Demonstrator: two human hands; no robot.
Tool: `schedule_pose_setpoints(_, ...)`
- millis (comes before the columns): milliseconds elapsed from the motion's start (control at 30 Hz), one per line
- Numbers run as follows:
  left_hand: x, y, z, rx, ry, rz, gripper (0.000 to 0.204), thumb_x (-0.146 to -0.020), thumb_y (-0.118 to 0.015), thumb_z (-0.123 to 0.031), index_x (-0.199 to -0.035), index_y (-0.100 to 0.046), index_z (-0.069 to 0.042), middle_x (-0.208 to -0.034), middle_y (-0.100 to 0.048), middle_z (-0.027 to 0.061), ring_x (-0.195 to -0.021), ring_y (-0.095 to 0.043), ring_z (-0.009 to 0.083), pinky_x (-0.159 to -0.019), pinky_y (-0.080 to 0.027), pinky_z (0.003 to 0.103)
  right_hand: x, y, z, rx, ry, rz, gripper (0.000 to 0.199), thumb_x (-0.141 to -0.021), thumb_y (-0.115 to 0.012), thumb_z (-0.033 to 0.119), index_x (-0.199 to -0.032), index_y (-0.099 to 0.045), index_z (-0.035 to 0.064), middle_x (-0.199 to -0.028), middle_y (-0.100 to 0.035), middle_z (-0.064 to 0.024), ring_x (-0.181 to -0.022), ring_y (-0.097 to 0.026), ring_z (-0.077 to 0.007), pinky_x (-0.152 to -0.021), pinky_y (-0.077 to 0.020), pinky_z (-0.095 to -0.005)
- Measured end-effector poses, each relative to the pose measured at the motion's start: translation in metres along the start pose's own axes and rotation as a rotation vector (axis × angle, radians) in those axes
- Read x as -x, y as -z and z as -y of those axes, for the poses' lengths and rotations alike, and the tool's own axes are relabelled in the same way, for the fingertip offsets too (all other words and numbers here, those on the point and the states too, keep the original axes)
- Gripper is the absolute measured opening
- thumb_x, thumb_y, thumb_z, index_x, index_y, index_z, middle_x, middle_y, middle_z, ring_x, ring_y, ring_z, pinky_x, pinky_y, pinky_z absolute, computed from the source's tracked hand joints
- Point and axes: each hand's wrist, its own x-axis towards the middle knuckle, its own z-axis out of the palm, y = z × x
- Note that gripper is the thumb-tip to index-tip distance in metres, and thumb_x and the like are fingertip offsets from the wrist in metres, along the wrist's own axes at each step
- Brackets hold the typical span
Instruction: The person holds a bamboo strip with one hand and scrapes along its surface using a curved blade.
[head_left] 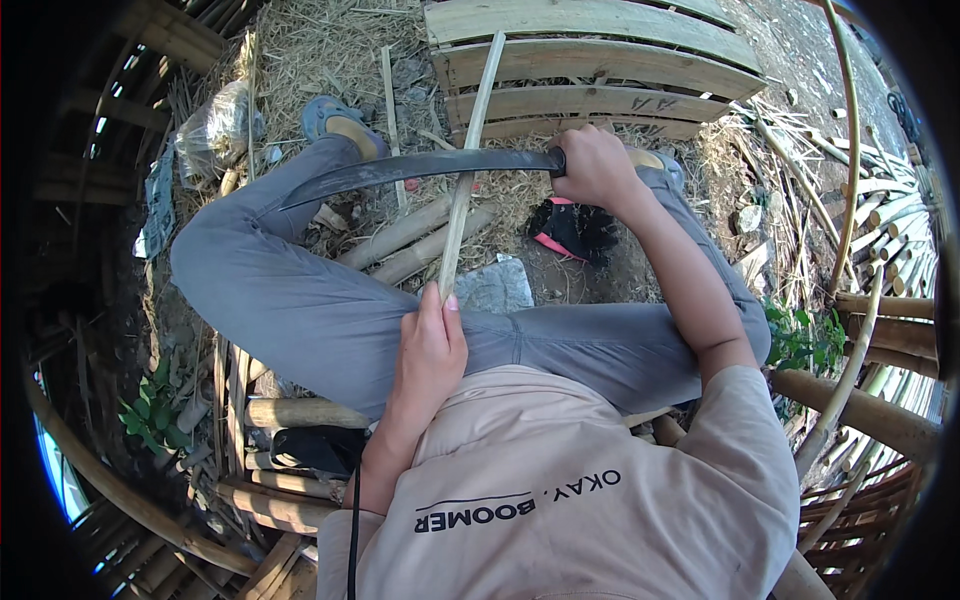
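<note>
My left hand (432,345) is closed around the near end of a long, pale wooden strip (484,100), close to my lap. The strip slants up and away, with its far end near the slatted wooden crate. My right hand (595,172) grips the dark handle of a machete. Its long, curved dark blade (400,168) points left between my legs, with the tip close to my left knee. Blade and strip cross about midway along the strip, and the blade seems to touch it there.
A slatted wooden crate (590,75) stands ahead. Between my feet lie cut bamboo pieces (410,240), a grey stone block (490,288) and a black and pink cloth item (575,228). Bundled bamboo poles (905,215) lie right; a clear plastic bag (215,130) sits left.
</note>
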Motion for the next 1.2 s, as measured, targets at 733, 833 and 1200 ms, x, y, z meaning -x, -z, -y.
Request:
schedule_pose_setpoints(733, -0.003, 0.001, 0.006, -0.001, -0.010, 0.010, 0.018, -0.105, -0.047, -0.019, -0.106, -0.052, -0.002, -0.081, -0.061, 0.0273, -0.077, -0.054, 0.0511, -0.075, -0.042, 0.059, -0.009, -0.010, -0.053, 0.001, -0.225, -0.025, 0.031, -0.062, -0.073, 0.020, -0.089, -0.077, 0.0063, -0.083, -0.071, -0.0230, -0.085, -0.071, -0.0392, -0.083, -0.0571, -0.0459)
schedule_pose_setpoints(833, -0.003, -0.002, 0.008, 0.009, -0.042, -0.045, 0.018, -0.105, -0.047, -0.018, -0.101, -0.052, -0.001, -0.078, -0.060, 0.0238, -0.074, -0.054, 0.0475, -0.071, -0.039, 0.055, -0.002, -0.011, -0.065, 0.032, -0.186, -0.079, 0.031, -0.062, -0.074, 0.021, -0.089, -0.077, 0.0065, -0.083, -0.071, -0.0228, -0.084, -0.071, -0.0385, -0.082, -0.0574, -0.0459)
schedule_pose_setpoints(1200, -0.002, 0.001, 0.011, 0.029, -0.019, 0.021, 0.020, -0.105, -0.047, -0.019, -0.107, -0.051, 0.000, -0.077, -0.060, 0.0278, -0.074, -0.055, 0.0501, -0.072, -0.042, 0.059, 0.007, 0.006, 0.004, 0.084, 0.004, -0.032, 0.033, -0.062, -0.072, 0.022, -0.091, -0.078, 0.0066, -0.076, -0.070, -0.0223, -0.079, -0.071, -0.0370, -0.077, -0.0584, -0.0452)
